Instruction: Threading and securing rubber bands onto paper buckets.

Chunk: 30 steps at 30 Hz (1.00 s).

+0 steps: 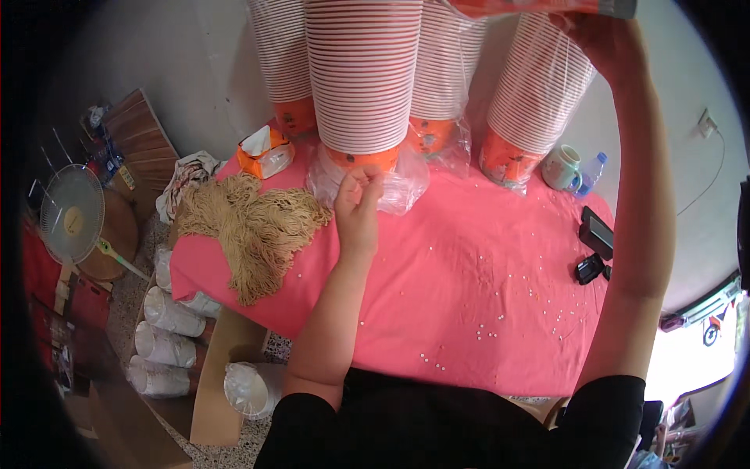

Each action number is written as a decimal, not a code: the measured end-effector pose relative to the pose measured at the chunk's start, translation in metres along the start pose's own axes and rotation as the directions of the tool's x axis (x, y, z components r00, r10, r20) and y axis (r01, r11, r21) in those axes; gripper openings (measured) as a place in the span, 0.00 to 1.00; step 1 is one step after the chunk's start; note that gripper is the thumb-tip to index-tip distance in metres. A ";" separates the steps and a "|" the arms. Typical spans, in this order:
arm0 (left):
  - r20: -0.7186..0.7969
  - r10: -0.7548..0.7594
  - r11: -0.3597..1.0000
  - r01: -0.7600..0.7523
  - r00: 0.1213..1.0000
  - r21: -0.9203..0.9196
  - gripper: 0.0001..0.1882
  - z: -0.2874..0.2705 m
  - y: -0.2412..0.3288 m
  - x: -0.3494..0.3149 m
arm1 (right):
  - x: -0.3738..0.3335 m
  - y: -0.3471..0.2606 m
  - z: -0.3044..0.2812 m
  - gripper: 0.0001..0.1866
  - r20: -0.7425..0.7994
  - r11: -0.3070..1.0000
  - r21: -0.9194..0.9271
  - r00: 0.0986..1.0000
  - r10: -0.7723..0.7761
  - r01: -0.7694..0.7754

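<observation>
Tall stacks of red-rimmed white paper cups with orange bottoms stand on a table under a pink cloth (469, 297). My left hand (358, 205) pinches the clear plastic sleeve (402, 187) at the foot of the middle cup stack (361, 78). Raised high at the upper right, my right hand (598, 35) grips the top of the rightmost cup stack (539, 86), which leans and is wrapped in clear plastic. Two more stacks (285, 62) (441, 78) rise behind the middle one.
A heap of tan string (250, 223) lies on the cloth's left side beside an orange tissue pack (264, 152). Small white beads (500, 313) are scattered over the cloth. A mug (561, 167), small bottle (592, 172) and black device (595, 234) sit at right. Wrapped cup stacks (168, 344) and a fan (72, 215) are on the floor at left.
</observation>
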<state>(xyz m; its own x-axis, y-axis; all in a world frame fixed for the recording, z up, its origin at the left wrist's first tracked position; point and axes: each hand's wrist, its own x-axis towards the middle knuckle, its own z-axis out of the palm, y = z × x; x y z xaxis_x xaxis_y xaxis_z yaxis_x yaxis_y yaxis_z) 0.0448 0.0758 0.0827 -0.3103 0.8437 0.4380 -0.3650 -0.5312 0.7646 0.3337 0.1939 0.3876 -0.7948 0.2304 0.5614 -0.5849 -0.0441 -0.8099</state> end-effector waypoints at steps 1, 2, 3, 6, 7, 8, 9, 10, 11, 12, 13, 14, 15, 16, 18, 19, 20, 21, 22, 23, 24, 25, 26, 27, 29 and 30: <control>0.010 -0.026 0.999 0.026 1.000 -0.039 0.05 0.007 0.000 0.001 | -0.043 -0.033 -0.003 0.25 -0.177 0.860 -0.511 0.977 -0.122 0.015; -0.006 -0.041 0.998 0.041 0.999 -0.048 0.05 0.004 0.003 0.002 | -0.076 -0.034 -0.022 0.26 -0.348 0.885 -0.463 0.929 -0.127 -0.052; -0.041 -0.042 0.999 0.043 0.998 0.018 0.06 -0.001 0.004 0.003 | -0.077 -0.002 -0.016 0.24 -0.228 0.840 -0.542 0.958 -0.172 0.021; 0.013 -0.137 0.990 0.138 0.990 -0.039 0.07 0.000 0.004 -0.003 | -0.098 0.080 0.045 0.27 -0.657 0.810 -0.572 0.663 -0.358 -0.129; 0.028 -0.143 0.988 0.145 0.989 -0.044 0.07 0.009 0.003 -0.006 | -0.122 0.090 0.035 0.27 -0.774 0.799 -0.559 0.486 -0.405 -0.224; 0.063 -0.153 0.988 0.154 0.986 -0.026 0.08 0.014 0.002 -0.009 | -0.134 0.103 0.043 0.26 -0.779 0.750 -0.586 0.469 -0.417 -0.307; 0.094 -0.166 0.986 0.167 0.982 -0.003 0.09 0.017 0.001 -0.014 | -0.141 0.108 0.052 0.28 -0.815 0.710 -0.551 0.463 -0.347 -0.438; 0.097 -0.176 0.984 0.177 0.980 0.002 0.09 0.018 0.000 -0.016 | -0.146 0.113 0.060 0.29 -0.850 0.656 -0.508 0.448 -0.276 -0.559; 0.125 -0.152 0.988 0.147 0.980 0.049 0.09 0.018 -0.002 -0.018 | -0.146 0.121 0.066 0.31 -0.889 0.615 -0.457 0.348 -0.296 -0.643; 0.160 -0.130 0.989 0.117 0.979 0.088 0.09 0.020 -0.004 -0.020 | -0.144 0.125 0.075 0.33 -0.914 0.569 -0.395 0.243 -0.326 -0.722; 0.171 -0.140 0.988 0.127 0.975 0.085 0.09 0.024 -0.008 -0.022 | -0.156 0.123 0.061 0.35 -0.922 0.571 -0.388 0.301 -0.245 -0.723; 0.194 -0.119 0.986 0.094 0.974 0.135 0.09 0.027 -0.012 -0.024 | -0.166 0.122 0.049 0.35 -0.924 0.571 -0.381 0.288 -0.250 -0.727; 0.213 -0.097 0.981 0.058 0.972 0.186 0.09 0.028 -0.017 -0.025 | -0.173 0.123 0.039 0.34 -0.941 0.602 -0.334 0.291 -0.172 -0.725; 0.217 -0.100 0.981 0.059 0.971 0.186 0.09 0.028 -0.020 -0.025 | -0.177 0.124 0.031 0.34 -0.950 0.629 -0.289 0.298 -0.095 -0.721; 0.230 -0.122 0.970 0.067 0.966 0.234 0.07 0.025 -0.027 -0.025 | -0.180 0.131 0.017 0.32 -0.971 0.582 -0.218 0.237 -0.044 -0.784; 0.233 -0.124 0.970 0.069 0.964 0.234 0.07 0.023 -0.030 -0.025 | -0.182 0.133 0.012 0.31 -0.981 0.543 -0.178 0.194 -0.028 -0.820; 0.238 -0.124 0.968 0.064 0.963 0.244 0.07 0.021 -0.033 -0.024 | -0.185 0.138 0.002 0.30 -0.986 0.534 -0.143 0.168 -0.001 -0.833; 0.242 -0.125 0.965 0.061 0.962 0.255 0.06 0.020 -0.035 -0.023 | -0.185 0.143 -0.003 0.30 -0.990 0.531 -0.106 0.142 0.027 -0.841; 0.244 -0.126 0.965 0.062 0.961 0.254 0.06 0.018 -0.037 -0.022 | -0.184 0.149 -0.007 0.30 -0.992 0.527 -0.069 0.116 0.055 -0.847; 0.235 -0.124 0.961 0.058 0.964 0.269 0.06 0.017 -0.037 -0.022 | -0.184 0.154 -0.010 0.30 -0.990 0.526 -0.053 0.113 0.083 -0.849; 0.225 -0.123 0.957 0.055 0.966 0.285 0.06 0.015 -0.037 -0.022 | -0.183 0.158 -0.014 0.30 -0.990 0.526 -0.053 0.112 0.082 -0.849; 0.226 -0.122 0.957 0.054 0.966 0.284 0.06 0.014 -0.038 -0.021 | -0.182 0.162 -0.019 0.29 -0.990 0.509 -0.023 0.091 0.110 -0.860; 0.233 -0.111 0.958 0.042 0.966 0.284 0.06 0.013 -0.039 -0.021 | -0.183 0.167 -0.024 0.29 -0.988 0.491 0.007 0.070 0.137 -0.871; 0.238 -0.098 0.958 0.027 0.966 0.285 0.06 0.012 -0.038 -0.020 | -0.186 0.174 -0.032 0.30 -0.988 0.492 0.019 0.059 0.143 -0.871; 0.248 -0.096 0.960 0.024 0.964 0.280 0.06 0.014 -0.038 -0.022 | -0.192 0.185 -0.045 0.31 -0.976 0.524 0.054 0.065 0.206 -0.850; 0.252 -0.104 0.959 0.030 0.962 0.282 0.06 0.014 -0.038 -0.023 | -0.192 0.193 -0.048 0.32 -0.977 0.546 0.077 0.046 0.209 -0.834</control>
<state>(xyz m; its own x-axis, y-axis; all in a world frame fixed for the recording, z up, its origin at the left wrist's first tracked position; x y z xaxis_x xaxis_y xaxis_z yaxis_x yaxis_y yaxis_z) 0.0785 0.0771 0.0503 -0.0394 0.8864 0.4612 -0.1119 -0.4626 0.8795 0.3812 0.1877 0.1147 -0.0005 0.9511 -0.3089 0.3314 -0.2913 -0.8974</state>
